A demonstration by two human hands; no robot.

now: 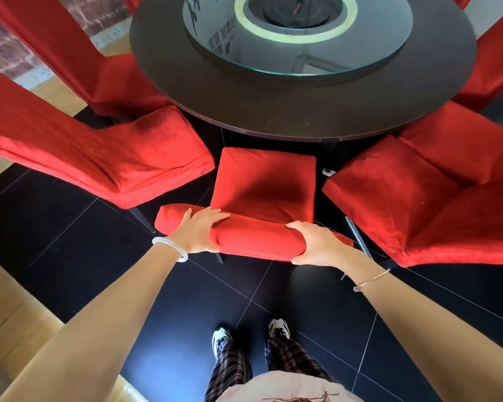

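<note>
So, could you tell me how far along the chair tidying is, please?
Done: the left chair and right chair sit drawn up to the table. In hand: the left hand and right hand grip the backrest of the middle chair. Left: its seat seems short of the table, so probably pushing it in.
</note>
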